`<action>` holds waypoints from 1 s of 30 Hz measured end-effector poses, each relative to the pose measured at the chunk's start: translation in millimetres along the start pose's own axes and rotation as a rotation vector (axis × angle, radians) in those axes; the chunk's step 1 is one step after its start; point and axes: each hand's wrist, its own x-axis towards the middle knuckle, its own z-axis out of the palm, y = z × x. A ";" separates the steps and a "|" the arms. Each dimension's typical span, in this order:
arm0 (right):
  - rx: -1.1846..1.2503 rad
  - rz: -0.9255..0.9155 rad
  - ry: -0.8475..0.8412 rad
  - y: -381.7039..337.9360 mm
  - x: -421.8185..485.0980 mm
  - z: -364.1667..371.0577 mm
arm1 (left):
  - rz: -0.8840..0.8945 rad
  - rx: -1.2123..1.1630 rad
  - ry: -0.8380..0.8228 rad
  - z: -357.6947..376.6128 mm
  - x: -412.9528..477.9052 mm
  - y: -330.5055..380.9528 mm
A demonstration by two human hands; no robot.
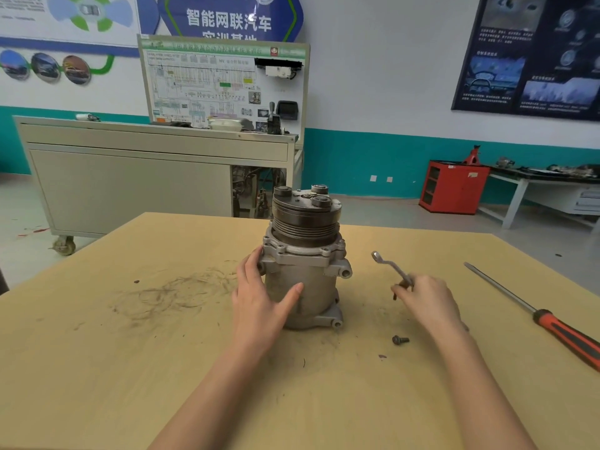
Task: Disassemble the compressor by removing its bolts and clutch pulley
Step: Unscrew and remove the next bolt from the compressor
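A grey metal compressor (316,280) stands upright in the middle of the wooden table (130,368). Its dark grooved clutch pulley (303,219) sits on top. My left hand (259,297) wraps the left side of the compressor body, thumb across its front. To the right, my right hand (428,300) grips the lower end of a silver ring wrench (389,266), whose ring end points up and left, apart from the compressor. One dark bolt (400,340) lies loose on the table in front of the compressor.
A long screwdriver (532,315) with a red and black handle lies diagonally at the table's right side. Dark scuff marks cover the table left of the compressor. Behind stand a grey wheeled training bench (130,177), a red cabinet (453,186) and a white workbench (535,190).
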 end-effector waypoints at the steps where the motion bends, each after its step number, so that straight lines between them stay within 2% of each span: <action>1: -0.019 0.031 -0.029 2.3 -0.3 2.6 | 0.003 -0.004 0.005 -0.9 -0.4 0.9; 4: -0.147 0.109 -0.161 10.9 -8.2 9.6 | 0.019 -0.035 0.036 -3.4 -1.5 4.4; 8: -0.186 0.142 -0.268 10.3 -14.7 12.3 | 0.039 -0.025 0.095 -4.8 1.8 18.9; 12: -0.206 0.154 -0.273 5.9 -16.8 14.9 | 0.043 0.116 0.078 6.2 8.3 48.7; 15: -0.156 0.185 -0.152 3.5 -16.3 13.3 | -0.032 0.200 0.106 16.3 16.4 61.7; 17: -0.017 0.170 -0.008 3.0 -14.5 12.0 | -0.077 0.234 0.137 20.1 20.9 65.5; 19: 0.224 0.143 0.042 0.1 -10.9 10.0 | -0.090 0.251 0.172 22.8 23.4 67.0; 23: 0.865 0.246 -0.152 -5.2 -7.9 6.3 | -0.055 0.276 0.213 23.6 27.9 66.0; 25: 1.084 0.243 -0.194 -4.9 -10.6 4.5 | -0.054 0.232 0.180 19.1 31.7 62.3; 28: 1.382 0.201 -0.162 -4.0 -14.2 -1.9 | -0.035 0.060 0.081 6.1 39.5 52.3; 30: 1.435 0.204 -0.101 -3.7 -15.9 -5.9 | -0.032 -0.088 -0.033 -4.8 47.1 43.2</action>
